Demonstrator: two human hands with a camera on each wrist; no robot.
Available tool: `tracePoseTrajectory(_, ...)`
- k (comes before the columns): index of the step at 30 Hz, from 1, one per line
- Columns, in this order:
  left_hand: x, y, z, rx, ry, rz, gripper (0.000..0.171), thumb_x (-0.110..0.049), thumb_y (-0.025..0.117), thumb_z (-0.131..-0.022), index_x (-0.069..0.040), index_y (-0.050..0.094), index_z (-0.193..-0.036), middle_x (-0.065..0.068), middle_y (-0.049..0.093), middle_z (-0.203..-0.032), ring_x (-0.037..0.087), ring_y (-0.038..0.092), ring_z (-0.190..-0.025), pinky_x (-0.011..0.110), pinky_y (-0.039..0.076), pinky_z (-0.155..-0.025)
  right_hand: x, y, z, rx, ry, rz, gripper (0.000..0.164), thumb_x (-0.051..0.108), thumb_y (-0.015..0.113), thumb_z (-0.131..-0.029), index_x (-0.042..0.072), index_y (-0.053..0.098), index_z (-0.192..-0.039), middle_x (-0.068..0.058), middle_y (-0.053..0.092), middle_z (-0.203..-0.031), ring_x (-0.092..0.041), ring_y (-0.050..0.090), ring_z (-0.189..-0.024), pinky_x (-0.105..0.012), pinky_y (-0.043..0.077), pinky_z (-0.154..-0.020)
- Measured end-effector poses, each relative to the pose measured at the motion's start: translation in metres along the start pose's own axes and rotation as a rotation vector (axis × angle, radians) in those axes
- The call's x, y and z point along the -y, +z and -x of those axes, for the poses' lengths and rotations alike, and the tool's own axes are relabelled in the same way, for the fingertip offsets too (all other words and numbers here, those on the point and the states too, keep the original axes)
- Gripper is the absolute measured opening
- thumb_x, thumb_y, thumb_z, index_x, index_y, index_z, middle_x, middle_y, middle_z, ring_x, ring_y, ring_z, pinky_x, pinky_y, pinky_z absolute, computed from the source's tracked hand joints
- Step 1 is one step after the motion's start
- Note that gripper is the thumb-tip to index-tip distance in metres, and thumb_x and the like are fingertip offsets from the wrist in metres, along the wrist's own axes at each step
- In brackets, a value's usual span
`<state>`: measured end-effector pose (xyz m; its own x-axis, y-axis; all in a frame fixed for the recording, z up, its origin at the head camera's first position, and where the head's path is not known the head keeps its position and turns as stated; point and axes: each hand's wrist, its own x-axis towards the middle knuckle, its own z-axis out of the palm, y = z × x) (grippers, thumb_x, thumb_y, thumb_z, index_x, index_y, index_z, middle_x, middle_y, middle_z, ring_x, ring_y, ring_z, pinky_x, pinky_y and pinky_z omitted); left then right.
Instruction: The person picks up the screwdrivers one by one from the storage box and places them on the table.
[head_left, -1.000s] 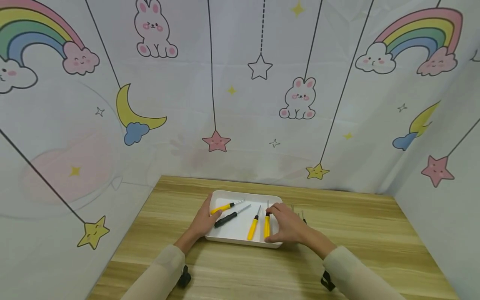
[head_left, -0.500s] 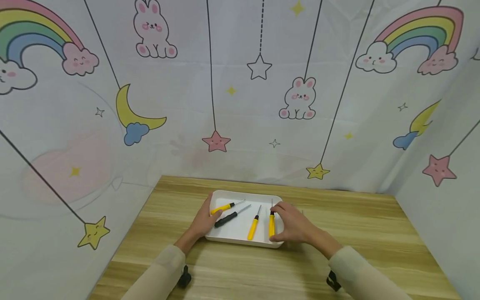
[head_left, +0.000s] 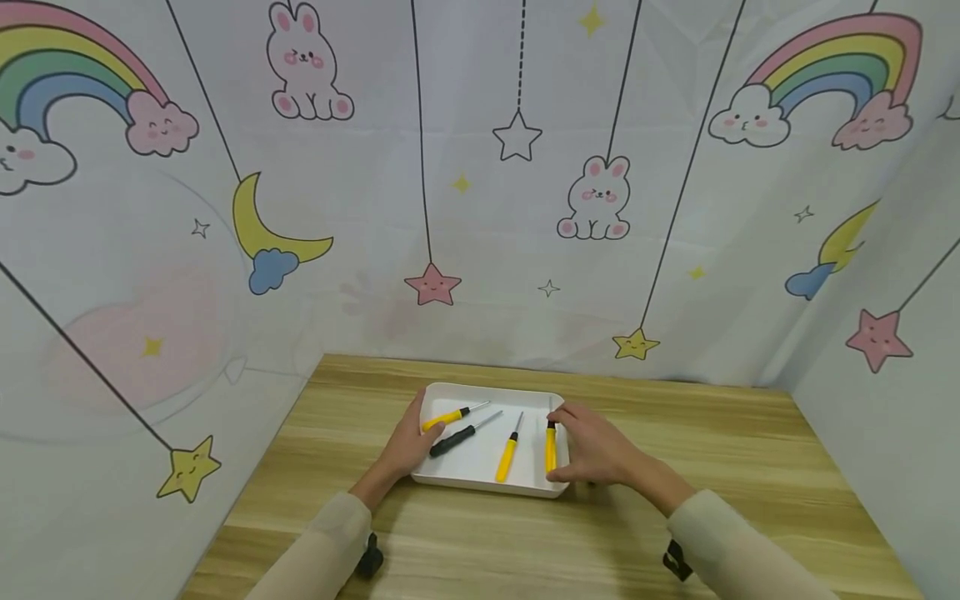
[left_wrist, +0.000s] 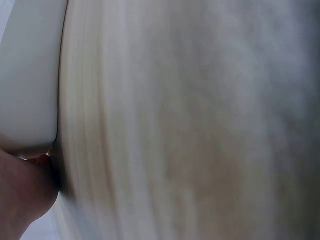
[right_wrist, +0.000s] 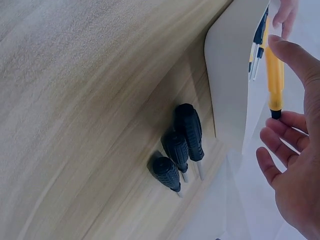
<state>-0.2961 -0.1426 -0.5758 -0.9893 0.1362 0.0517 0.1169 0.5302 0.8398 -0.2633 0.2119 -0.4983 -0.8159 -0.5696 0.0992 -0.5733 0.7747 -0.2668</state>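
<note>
A white tray [head_left: 471, 482] lies on the wooden table, and my left hand [head_left: 406, 440] grips its left end with the thumb over the rim. Inside the tray are a yellow screwdriver [head_left: 444, 419] by that thumb, a black screwdriver [head_left: 453, 440] and another yellow screwdriver [head_left: 507, 458]. Over the tray's right end, my right hand [head_left: 596, 446] pinches a third yellow screwdriver [right_wrist: 275, 75] lengthwise, thumb at the handle's butt and fingers at the black collar. Its shaft points toward the back. In the left wrist view, the tray's outer wall [left_wrist: 30, 75] stands beside the hand.
Three black-handled screwdrivers [right_wrist: 189, 131] lie on the table just right of the tray, mostly hidden behind my right hand in the head view. A patterned cloth [head_left: 495, 325] hangs along the table's back edge and both sides.
My right hand has moved a little to the right with the yellow screwdriver, to the tray's right wall. My left hand and the tray have stayed in place.
</note>
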Motion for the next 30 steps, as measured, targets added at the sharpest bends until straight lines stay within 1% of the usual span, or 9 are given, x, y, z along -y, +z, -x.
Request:
tracePoseTrajectory(7, -0.002, -0.001, 0.001, 0.005, -0.001, 0.001, 0.08, -0.021, 0.06, -0.108, -0.001, 0.012, -0.169, 0.026, 0.017, -0.173, 0.045, 0.019, -0.159, 0.061, 0.016, -0.128, -0.002, -0.005, 0.003, -0.007, -0.003, -0.026, 0.089, 0.048, 0.095, -0.073, -0.001, 0.062, -0.14, -0.014, 0.061, -0.137, -0.035, 0.057, -0.126, -0.056, 0.05, -0.107)
tracePoseTrajectory(11, -0.001, -0.001, 0.001, 0.005, -0.004, -0.004, 0.08, -0.02, 0.06, -0.108, -0.001, 0.012, -0.169, 0.026, 0.017, -0.173, 0.045, 0.018, -0.159, 0.061, 0.016, -0.128, -0.003, -0.006, 0.005, -0.002, 0.001, -0.026, 0.089, 0.049, 0.095, -0.074, 0.0, 0.062, -0.141, -0.015, 0.06, -0.14, -0.035, 0.056, -0.13, -0.056, 0.049, -0.11)
tracePoseTrajectory(18, -0.002, 0.0, 0.002, 0.005, -0.003, -0.005, 0.08, -0.02, 0.06, -0.108, -0.001, 0.012, -0.169, 0.025, 0.017, -0.173, 0.044, 0.019, -0.159, 0.06, 0.016, -0.128, -0.006, -0.009, 0.008, -0.001, 0.005, -0.017, 0.09, 0.048, 0.095, -0.074, -0.001, 0.061, -0.142, -0.019, 0.059, -0.144, -0.039, 0.055, -0.132, -0.059, 0.048, -0.11)
tracePoseTrajectory(26, -0.001, -0.001, 0.001, 0.002, -0.002, -0.015, 0.08, -0.021, 0.061, -0.108, -0.001, 0.012, -0.169, 0.026, 0.018, -0.173, 0.045, 0.019, -0.159, 0.061, 0.017, -0.128, -0.01, -0.011, 0.01, -0.016, 0.002, 0.001, 0.089, 0.049, 0.094, -0.075, -0.001, 0.061, -0.142, -0.016, 0.059, -0.142, -0.036, 0.057, -0.129, -0.056, 0.05, -0.108)
tracePoseTrajectory(30, -0.001, -0.001, 0.001, 0.005, -0.008, -0.014, 0.081, -0.021, 0.061, -0.108, -0.002, 0.012, -0.17, 0.025, 0.018, -0.173, 0.045, 0.019, -0.159, 0.061, 0.017, -0.128, -0.012, -0.012, 0.011, -0.015, 0.0, 0.011, 0.089, 0.049, 0.094, -0.075, 0.0, 0.061, -0.141, -0.016, 0.059, -0.142, -0.036, 0.056, -0.131, -0.056, 0.05, -0.109)
